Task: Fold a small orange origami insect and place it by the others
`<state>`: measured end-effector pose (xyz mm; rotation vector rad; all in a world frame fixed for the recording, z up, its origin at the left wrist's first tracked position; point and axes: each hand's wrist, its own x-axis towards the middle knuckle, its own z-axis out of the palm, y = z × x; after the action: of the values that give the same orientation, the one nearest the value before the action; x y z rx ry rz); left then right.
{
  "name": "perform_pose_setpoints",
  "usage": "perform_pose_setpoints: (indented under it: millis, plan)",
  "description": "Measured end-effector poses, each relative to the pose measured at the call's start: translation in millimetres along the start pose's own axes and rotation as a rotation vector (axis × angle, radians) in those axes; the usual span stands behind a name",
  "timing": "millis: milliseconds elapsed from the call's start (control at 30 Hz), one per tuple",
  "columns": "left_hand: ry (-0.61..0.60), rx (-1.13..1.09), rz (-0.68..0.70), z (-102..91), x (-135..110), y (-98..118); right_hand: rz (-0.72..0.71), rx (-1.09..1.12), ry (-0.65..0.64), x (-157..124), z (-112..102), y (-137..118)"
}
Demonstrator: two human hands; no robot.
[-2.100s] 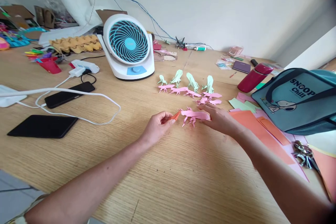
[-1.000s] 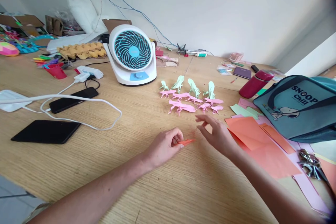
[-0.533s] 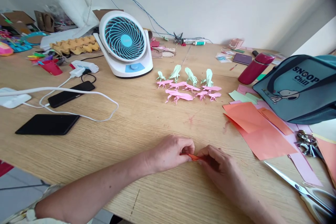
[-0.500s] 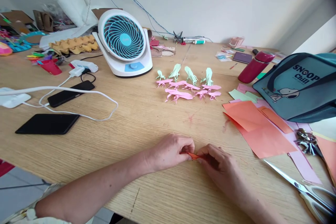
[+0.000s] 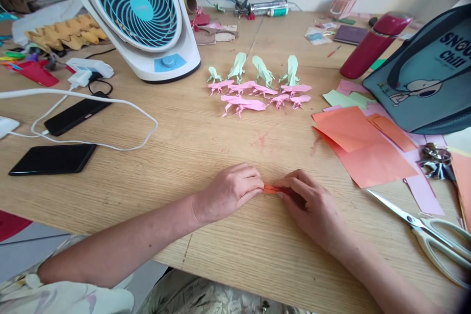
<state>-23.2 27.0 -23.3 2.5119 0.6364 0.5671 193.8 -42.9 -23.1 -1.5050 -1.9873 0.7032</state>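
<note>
My left hand (image 5: 231,190) and my right hand (image 5: 311,203) meet on the wooden table (image 5: 206,157) near its front edge. Between their pinched fingertips lies a small folded orange paper piece (image 5: 271,189), pressed flat on the wood; most of it is hidden by the fingers. Farther back stand rows of folded paper figures: pale green ones (image 5: 263,68) behind, pink ones (image 5: 245,103) in front.
Orange paper sheets (image 5: 362,144) and white-handled scissors (image 5: 430,228) lie to the right, beside a teal bag (image 5: 430,78) and a red bottle (image 5: 371,44). A white and teal fan (image 5: 140,14), two dark phones (image 5: 53,158) and a white cable (image 5: 91,103) occupy the left.
Both hands came back from the paper figures toward the table's front edge and closed together on the orange piece. The pink figure stayed with the rows. The view has dipped lower and closer.
</note>
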Motion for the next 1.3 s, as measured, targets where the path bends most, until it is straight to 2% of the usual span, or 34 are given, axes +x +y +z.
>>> perform_pose_setpoints:
  millis: [133,433,600,733,900,1167,1300]
  plan:
    - [-0.011,0.113,0.041,1.7,0,0,-0.049,0.017,-0.040,-6,-6,8]
    - [0.037,0.442,0.219,5.0,0,1,-0.206,-0.113,-0.032,-6,-2,8]
    - [0.084,0.520,0.218,6.8,-1,3,-0.237,-0.181,0.041,-7,1,6]
    - [0.091,0.512,0.169,9.6,0,10,-0.154,-0.265,0.134,-8,4,7]
    - [0.041,0.436,0.145,13.3,-1,21,-0.044,-0.332,0.164,-8,4,11]
    - [-0.105,0.479,0.250,14.9,-6,29,0.180,-0.229,0.118,-2,3,1]
    - [-0.073,0.476,0.270,13.6,-7,28,0.267,-0.168,0.107,4,3,-1]
